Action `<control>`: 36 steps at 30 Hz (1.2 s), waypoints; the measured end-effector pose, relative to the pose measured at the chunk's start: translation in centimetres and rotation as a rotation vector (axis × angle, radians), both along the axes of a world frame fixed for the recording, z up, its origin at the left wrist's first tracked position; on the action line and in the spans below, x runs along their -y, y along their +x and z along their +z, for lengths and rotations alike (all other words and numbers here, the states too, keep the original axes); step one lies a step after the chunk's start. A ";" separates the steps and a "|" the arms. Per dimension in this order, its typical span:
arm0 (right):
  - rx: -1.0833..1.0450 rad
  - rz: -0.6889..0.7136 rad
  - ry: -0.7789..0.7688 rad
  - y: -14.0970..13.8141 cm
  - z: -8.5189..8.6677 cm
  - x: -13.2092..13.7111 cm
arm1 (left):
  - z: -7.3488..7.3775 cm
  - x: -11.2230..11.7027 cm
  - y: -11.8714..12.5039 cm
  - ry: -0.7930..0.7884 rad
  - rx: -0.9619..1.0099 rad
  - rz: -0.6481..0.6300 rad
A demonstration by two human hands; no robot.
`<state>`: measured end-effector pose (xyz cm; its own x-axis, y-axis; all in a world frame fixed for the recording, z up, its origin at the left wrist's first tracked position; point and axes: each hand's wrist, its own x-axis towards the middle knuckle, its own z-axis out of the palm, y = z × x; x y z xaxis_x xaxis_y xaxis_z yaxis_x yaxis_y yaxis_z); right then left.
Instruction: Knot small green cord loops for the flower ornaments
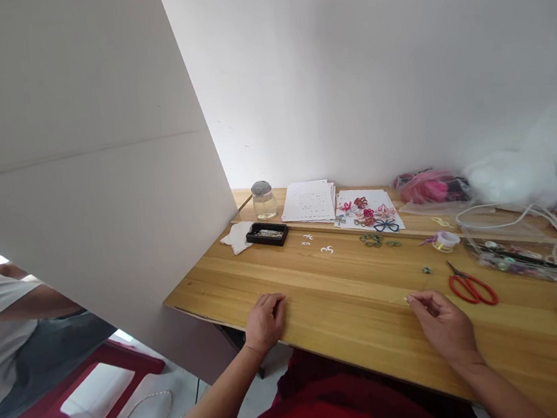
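My right hand [445,327] is over the right part of the wooden table [349,301], thumb and forefinger pinched together. A tiny white piece [406,299] shows at their tips; its kind is too small to make out. Close by lie red-handled scissors [473,287], blades slightly apart, and a small dark bead-like piece [426,270]. My left hand [265,321] rests at the table's front edge with its fingers curled in, and nothing shows in them. White curved cut-outs [327,250] lie farther back, beside several green wire-like loops [372,240].
At the back stand a lidded jar [264,200], a black tray [267,234] and paper sheets [308,201]. Colourful flower-shaped ornaments [368,213] lie on another sheet. A ribbon spool [446,241] and plastic bags [511,176] are rightward. Beyond the left partition [78,178] sits another person [16,339].
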<state>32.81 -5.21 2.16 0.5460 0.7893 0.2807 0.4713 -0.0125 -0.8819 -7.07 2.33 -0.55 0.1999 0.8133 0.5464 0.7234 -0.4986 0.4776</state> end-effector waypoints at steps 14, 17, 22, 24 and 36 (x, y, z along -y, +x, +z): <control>-0.004 -0.005 -0.002 0.0 0.0 0.1 | 0.2 0.1 -0.1 -0.030 0.005 0.012; -0.002 -0.018 -0.012 0.1 -0.2 0.1 | 0.1 0.1 0.0 -0.026 0.013 0.003; 0.014 -0.046 -0.036 0.4 -0.5 0.1 | 0.3 0.2 0.0 -0.022 0.020 0.006; 0.018 -0.046 -0.039 0.5 -0.6 0.1 | 0.4 0.3 0.0 -0.021 0.019 0.005; 0.063 -0.047 -0.081 0.7 -0.7 0.1 | 0.7 0.5 0.2 -0.042 0.032 -0.012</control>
<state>33.54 -5.30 1.43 0.5663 0.7847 0.2521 0.5230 -0.1057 -0.8457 -6.88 1.86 0.19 0.1929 0.8334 0.5179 0.7014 -0.4862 0.5212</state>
